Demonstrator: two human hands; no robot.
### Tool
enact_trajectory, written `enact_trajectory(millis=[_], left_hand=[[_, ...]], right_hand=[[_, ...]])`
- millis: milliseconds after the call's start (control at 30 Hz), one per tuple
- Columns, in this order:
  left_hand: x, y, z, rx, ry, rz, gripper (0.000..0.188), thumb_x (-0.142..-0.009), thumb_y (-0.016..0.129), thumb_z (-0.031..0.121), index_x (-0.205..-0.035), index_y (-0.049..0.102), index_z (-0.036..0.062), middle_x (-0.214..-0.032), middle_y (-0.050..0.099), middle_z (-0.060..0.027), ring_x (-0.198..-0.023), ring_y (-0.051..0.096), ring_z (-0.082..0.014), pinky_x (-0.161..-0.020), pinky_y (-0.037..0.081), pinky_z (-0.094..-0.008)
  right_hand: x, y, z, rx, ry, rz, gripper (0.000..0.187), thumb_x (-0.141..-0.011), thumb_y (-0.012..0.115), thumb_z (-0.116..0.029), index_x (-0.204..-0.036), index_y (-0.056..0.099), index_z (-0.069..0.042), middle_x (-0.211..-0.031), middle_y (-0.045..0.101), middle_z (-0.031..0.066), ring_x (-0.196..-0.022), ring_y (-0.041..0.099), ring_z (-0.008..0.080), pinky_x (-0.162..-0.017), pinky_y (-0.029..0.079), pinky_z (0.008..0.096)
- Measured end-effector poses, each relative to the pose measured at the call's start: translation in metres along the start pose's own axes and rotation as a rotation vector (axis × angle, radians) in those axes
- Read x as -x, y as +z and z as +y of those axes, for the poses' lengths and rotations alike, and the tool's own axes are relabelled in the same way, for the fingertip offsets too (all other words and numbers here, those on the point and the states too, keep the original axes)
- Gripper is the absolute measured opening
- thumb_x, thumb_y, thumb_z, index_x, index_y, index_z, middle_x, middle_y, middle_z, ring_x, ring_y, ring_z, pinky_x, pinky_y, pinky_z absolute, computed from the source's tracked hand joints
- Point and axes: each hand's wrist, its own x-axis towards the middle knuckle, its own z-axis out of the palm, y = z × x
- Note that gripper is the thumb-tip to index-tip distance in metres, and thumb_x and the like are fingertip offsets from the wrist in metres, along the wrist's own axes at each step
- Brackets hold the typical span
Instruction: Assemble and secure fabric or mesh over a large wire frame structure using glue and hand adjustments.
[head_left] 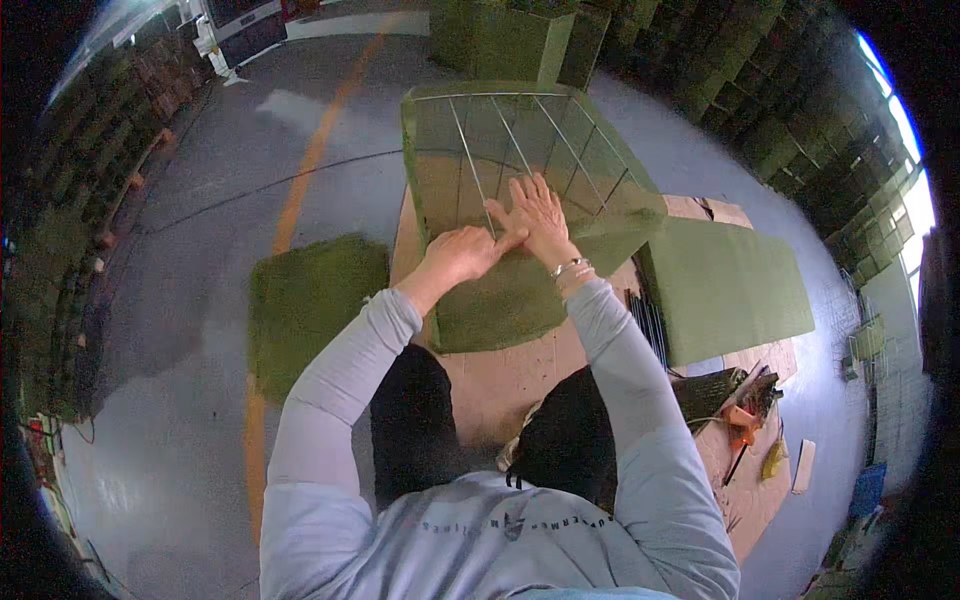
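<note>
A large green foam block (520, 180) lies tilted on a wooden board (500, 380) in front of me, with several thin metal wires (520, 140) stretched across its top face. My left hand (462, 252) is closed into a fist at the block's near edge, pinching the end of one wire. My right hand (538, 215) lies flat with its fingers spread on the block, right beside the left hand. A bracelet circles my right wrist.
A second green block (725, 285) lies to the right, a flat green slab (310, 300) to the left on the grey floor. Tools and an orange-handled item (745, 415) sit at the board's right end. Stacks of green blocks (760, 90) line the back.
</note>
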Motion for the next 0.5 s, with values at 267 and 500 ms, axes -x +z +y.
enact_trajectory(millis=[267, 500], left_hand=[[0.061, 0.007, 0.003, -0.256, 0.224, 0.502, 0.038, -0.088, 0.053, 0.04, -0.078, 0.067, 0.0053, -0.069, 0.064, -0.017, -0.069, 0.066, -0.0309, -0.069, 0.052, -0.0417], [0.023, 0.023, 0.066, -0.215, 0.248, 0.468, 0.014, -0.077, 0.056, 0.014, -0.068, 0.064, 0.0069, -0.067, 0.064, -0.0142, -0.067, 0.066, -0.0307, -0.06, 0.052, -0.0448]], right_hand=[[-0.005, 0.009, 0.027, -0.153, 0.265, -0.009, 0.048, -0.081, 0.061, -0.024, -0.119, 0.05, 0.002, -0.1, 0.061, 0.0283, -0.086, 0.062, 0.0416, -0.072, 0.051, 0.0457], [-0.042, -0.008, 0.105, -0.08, 0.137, -0.261, 0.016, -0.079, 0.061, -0.015, -0.089, 0.063, -0.003, -0.088, 0.067, 0.014, -0.081, 0.066, 0.0245, -0.071, 0.052, 0.0391]])
